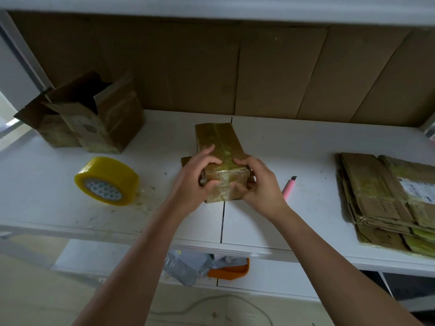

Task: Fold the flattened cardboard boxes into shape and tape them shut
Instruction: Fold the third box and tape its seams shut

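At the middle of the white counter [294,147], the taped cardboard box [220,147] lay; the left hand [194,182] and right hand [259,184] both gripped its near end.

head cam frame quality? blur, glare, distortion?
Head view: wide-angle bending curves the shelf edge along the top; light is soft and even, with faint shadows; the tape roll and the box show dull sheen, no blown glare; both hands are fairly sharp, while the frame edges are softer.
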Action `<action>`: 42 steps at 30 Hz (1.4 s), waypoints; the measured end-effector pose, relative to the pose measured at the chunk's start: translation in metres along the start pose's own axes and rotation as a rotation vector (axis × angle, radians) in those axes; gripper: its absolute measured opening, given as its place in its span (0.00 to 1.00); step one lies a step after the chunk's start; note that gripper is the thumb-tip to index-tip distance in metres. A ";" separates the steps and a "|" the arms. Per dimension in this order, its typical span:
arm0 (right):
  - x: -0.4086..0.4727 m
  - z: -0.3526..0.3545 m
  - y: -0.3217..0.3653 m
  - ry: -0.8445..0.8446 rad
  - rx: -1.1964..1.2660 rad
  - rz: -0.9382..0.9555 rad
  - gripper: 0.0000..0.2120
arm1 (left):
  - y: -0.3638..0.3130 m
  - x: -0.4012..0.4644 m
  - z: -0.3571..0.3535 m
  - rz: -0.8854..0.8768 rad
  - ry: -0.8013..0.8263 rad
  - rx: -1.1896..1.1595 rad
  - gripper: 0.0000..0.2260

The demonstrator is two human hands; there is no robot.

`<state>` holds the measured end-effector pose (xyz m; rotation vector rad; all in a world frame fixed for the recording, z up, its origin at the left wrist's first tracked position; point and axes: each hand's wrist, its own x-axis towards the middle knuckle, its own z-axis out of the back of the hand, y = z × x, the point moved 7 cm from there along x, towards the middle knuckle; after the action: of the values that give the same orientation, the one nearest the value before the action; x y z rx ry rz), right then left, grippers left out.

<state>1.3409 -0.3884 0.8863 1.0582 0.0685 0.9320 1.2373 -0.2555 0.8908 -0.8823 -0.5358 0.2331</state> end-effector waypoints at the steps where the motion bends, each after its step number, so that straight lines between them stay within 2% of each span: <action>1: 0.000 -0.002 0.001 0.008 0.003 -0.037 0.23 | -0.001 -0.002 -0.001 -0.008 -0.002 -0.044 0.17; 5: -0.008 -0.004 0.005 -0.123 -0.128 -0.088 0.25 | 0.009 -0.013 -0.008 0.116 0.007 -0.352 0.22; 9: -0.005 -0.006 0.012 -0.104 -0.218 -0.007 0.23 | 0.020 -0.015 -0.009 0.177 0.056 -0.358 0.27; 14: -0.009 -0.003 0.003 0.033 -0.148 -0.014 0.23 | 0.010 -0.016 -0.010 0.198 0.048 -0.345 0.21; 17: -0.012 0.002 0.004 0.015 0.010 -0.073 0.20 | 0.006 -0.016 -0.002 0.156 -0.011 -0.248 0.19; 20: -0.018 0.001 0.009 -0.052 -0.044 -0.054 0.22 | 0.006 -0.018 0.000 0.130 -0.024 -0.212 0.17; 23: -0.020 0.002 0.008 -0.083 -0.042 -0.021 0.13 | 0.012 -0.019 -0.001 0.150 -0.019 -0.218 0.19; 25: -0.021 0.005 0.002 -0.039 0.079 -0.051 0.10 | 0.013 -0.021 -0.003 0.149 0.026 -0.301 0.21; 28: -0.026 0.007 0.003 -0.013 0.173 -0.045 0.13 | 0.010 -0.024 -0.005 0.177 0.071 -0.401 0.17; 31: -0.025 0.003 0.011 -0.099 0.048 -0.063 0.23 | 0.006 -0.020 -0.003 0.179 -0.006 -0.309 0.11; 33: -0.024 0.003 0.013 -0.166 -0.023 -0.056 0.22 | 0.006 -0.019 -0.004 0.173 -0.052 -0.289 0.08; 35: -0.025 0.003 0.013 -0.188 -0.058 -0.031 0.19 | 0.006 -0.015 -0.005 0.172 -0.047 -0.276 0.09; 38: -0.029 0.005 0.005 -0.173 -0.033 -0.055 0.08 | 0.008 -0.006 -0.004 0.180 0.005 -0.311 0.12; 40: -0.030 0.005 0.003 -0.139 0.004 -0.092 0.10 | 0.012 -0.005 -0.004 0.195 0.067 -0.349 0.16; 42: -0.031 0.001 0.008 -0.124 -0.039 -0.096 0.18 | 0.016 -0.007 -0.007 0.214 0.124 -0.399 0.18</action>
<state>1.3168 -0.4095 0.8817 1.0657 -0.0019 0.7769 1.2352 -0.2532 0.8724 -1.3364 -0.3766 0.2689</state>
